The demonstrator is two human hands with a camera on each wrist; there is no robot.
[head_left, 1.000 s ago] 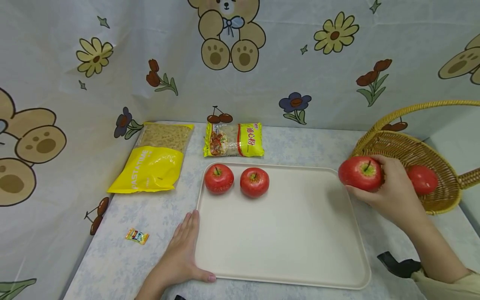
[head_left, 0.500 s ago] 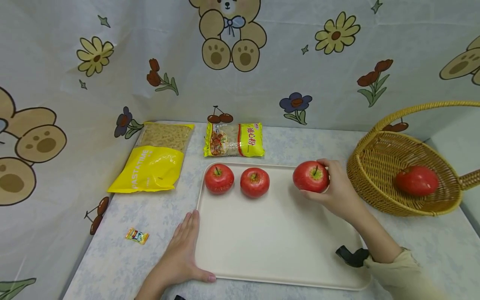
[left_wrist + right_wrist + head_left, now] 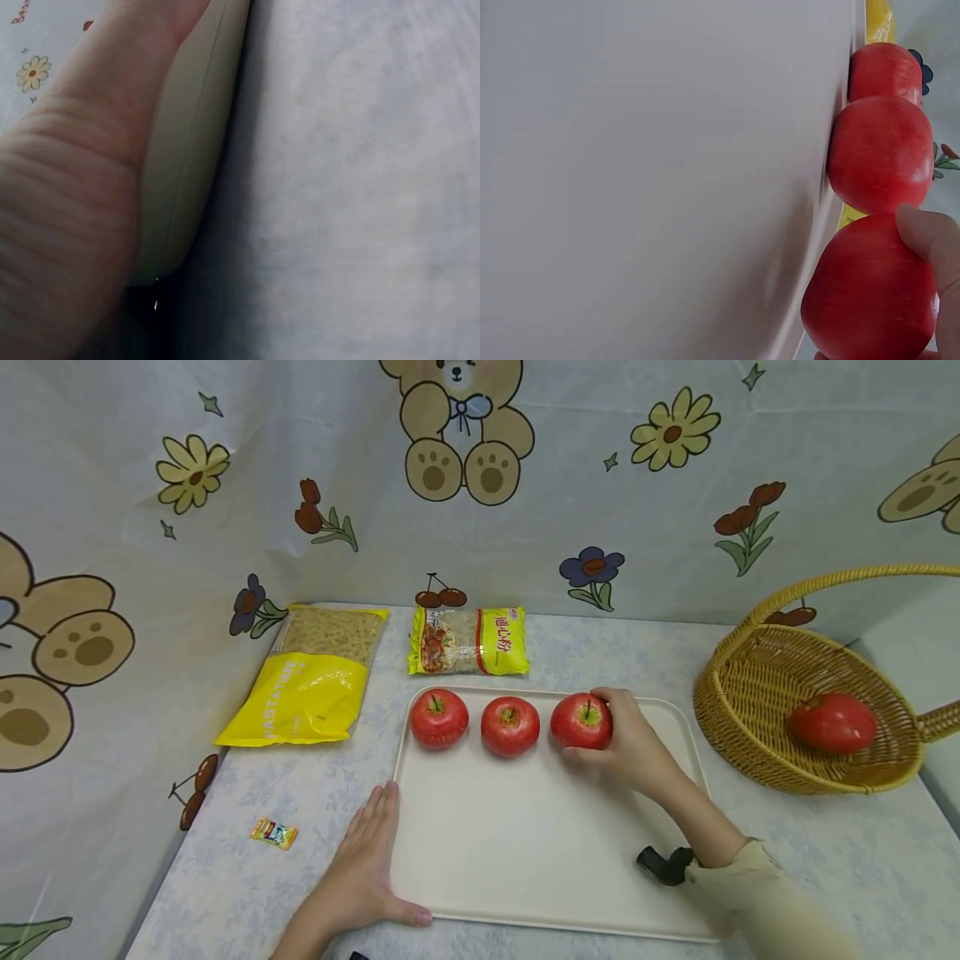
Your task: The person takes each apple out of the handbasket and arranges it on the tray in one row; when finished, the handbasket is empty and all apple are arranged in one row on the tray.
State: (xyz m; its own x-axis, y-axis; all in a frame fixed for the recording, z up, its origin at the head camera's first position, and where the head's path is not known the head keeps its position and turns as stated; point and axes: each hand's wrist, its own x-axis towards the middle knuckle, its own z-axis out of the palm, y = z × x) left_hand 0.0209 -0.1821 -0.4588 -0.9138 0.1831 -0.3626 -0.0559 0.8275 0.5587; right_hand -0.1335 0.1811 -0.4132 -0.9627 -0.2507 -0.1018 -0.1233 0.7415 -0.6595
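In the head view my right hand grips a red apple by its right side, at the back of a white tray. Left of it, two more red apples stand in a row on the tray, a middle apple and a left apple. The right wrist view shows the thumb on the held apple, close beside its neighbour. My left hand rests with straight fingers along the tray's left edge, its thumb at the front left corner.
On the right stands a wicker basket with one red apple in it. Behind the tray lie a yellow pasta bag and a smaller noodle packet. A small wrapped candy lies left of the left hand.
My right hand has carried the apple left from beside the basket to the tray's back edge, and lowered it next to the middle apple. The left hand has stayed put.
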